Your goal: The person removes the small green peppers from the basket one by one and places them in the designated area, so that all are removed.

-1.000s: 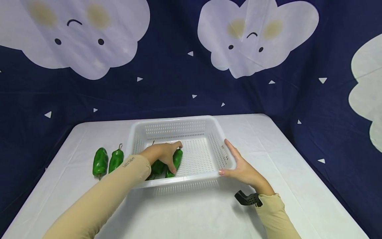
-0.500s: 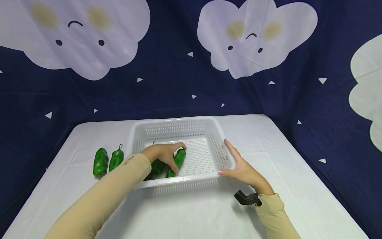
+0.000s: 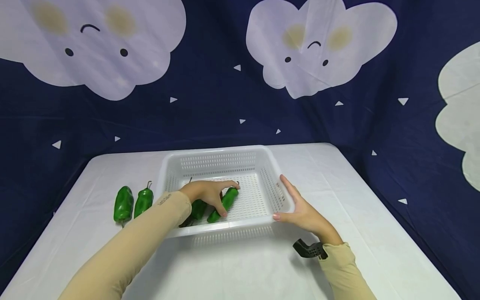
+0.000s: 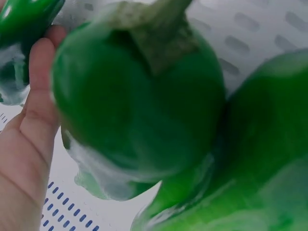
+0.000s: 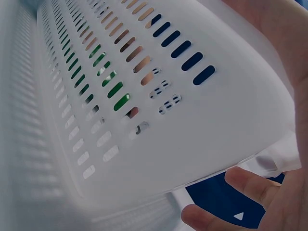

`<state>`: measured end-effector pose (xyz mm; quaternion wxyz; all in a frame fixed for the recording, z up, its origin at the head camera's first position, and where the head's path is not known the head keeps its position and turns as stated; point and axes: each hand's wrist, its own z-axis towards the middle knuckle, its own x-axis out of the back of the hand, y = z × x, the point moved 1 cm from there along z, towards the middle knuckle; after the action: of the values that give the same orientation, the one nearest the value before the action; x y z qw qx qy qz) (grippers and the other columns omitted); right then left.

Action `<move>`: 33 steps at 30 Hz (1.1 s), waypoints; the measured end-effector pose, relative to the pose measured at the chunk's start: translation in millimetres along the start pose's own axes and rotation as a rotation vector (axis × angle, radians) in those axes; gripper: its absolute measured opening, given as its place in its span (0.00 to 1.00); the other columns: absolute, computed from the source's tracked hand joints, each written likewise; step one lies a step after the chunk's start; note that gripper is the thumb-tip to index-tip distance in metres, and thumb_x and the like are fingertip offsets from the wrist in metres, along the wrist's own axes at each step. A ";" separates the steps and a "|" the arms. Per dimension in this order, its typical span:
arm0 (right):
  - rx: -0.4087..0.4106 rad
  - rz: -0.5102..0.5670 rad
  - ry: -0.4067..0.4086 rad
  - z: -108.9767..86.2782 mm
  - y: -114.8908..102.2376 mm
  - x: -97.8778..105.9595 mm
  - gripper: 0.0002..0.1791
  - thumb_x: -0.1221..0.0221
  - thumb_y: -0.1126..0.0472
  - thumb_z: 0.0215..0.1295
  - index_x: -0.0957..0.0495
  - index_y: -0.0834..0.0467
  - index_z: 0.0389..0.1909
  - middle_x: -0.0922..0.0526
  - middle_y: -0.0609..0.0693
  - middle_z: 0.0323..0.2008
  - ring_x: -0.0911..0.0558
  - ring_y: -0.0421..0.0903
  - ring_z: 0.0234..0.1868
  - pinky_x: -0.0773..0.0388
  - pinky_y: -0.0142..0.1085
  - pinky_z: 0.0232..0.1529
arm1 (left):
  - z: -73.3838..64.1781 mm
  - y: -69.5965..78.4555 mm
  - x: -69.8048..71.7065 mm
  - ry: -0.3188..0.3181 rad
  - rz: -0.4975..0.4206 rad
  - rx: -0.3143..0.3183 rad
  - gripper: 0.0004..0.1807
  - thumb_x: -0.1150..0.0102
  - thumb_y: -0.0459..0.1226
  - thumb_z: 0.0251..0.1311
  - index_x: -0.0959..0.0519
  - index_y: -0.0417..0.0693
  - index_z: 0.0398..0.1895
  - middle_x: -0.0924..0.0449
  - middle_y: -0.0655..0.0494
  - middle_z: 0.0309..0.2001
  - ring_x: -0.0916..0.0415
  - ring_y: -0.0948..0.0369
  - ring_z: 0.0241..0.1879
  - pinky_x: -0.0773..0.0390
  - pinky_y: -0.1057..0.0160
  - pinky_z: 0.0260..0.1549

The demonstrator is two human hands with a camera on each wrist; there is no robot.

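My left hand [image 3: 208,192] reaches into the white plastic basket [image 3: 240,223], thumb at the near side of a green pepper [image 3: 229,199] and fingers at its far, stem end. In the left wrist view this held pepper [image 4: 21,33] shows at the upper left, beyond the hand [image 4: 29,144]. Other green peppers [image 4: 144,106] lie close beside the hand, partly covered by it in the head view. My right hand [image 3: 301,210] holds the basket's near right corner, thumb on the front rim and fingers along the right wall. The right wrist view shows fingertips [image 5: 245,180] below the slotted wall.
Two more green peppers, a smooth one [image 3: 123,205] and one with a curled stem [image 3: 144,201], lie left of the basket on the white-covered table [image 3: 240,266]. Behind stands a dark blue cloth [image 3: 210,104] with cloud prints. A black band [image 3: 310,249] circles the right wrist.
My left hand has shifted slightly right, and the pepper in it has moved right and tilted, its far end swinging rightward. The right hand and basket have stayed in place.
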<state>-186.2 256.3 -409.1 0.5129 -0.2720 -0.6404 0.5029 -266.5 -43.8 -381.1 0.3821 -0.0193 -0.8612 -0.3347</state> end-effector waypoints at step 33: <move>-0.021 0.026 -0.007 -2.1 -4.5 -0.9 0.64 0.27 0.58 0.53 0.63 0.37 0.79 0.60 0.56 0.80 0.40 0.65 0.73 0.36 0.54 0.66 | 5.3 -1.3 2.1 -0.013 -0.068 0.008 0.51 0.20 0.43 0.45 0.40 0.72 0.71 0.34 0.50 0.66 0.30 0.54 0.61 0.33 0.48 0.62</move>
<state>-183.3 254.8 -405.4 0.5013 -0.2839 -0.6440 0.5034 -271.8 -42.1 -383.0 0.3648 0.0090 -0.8651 -0.3441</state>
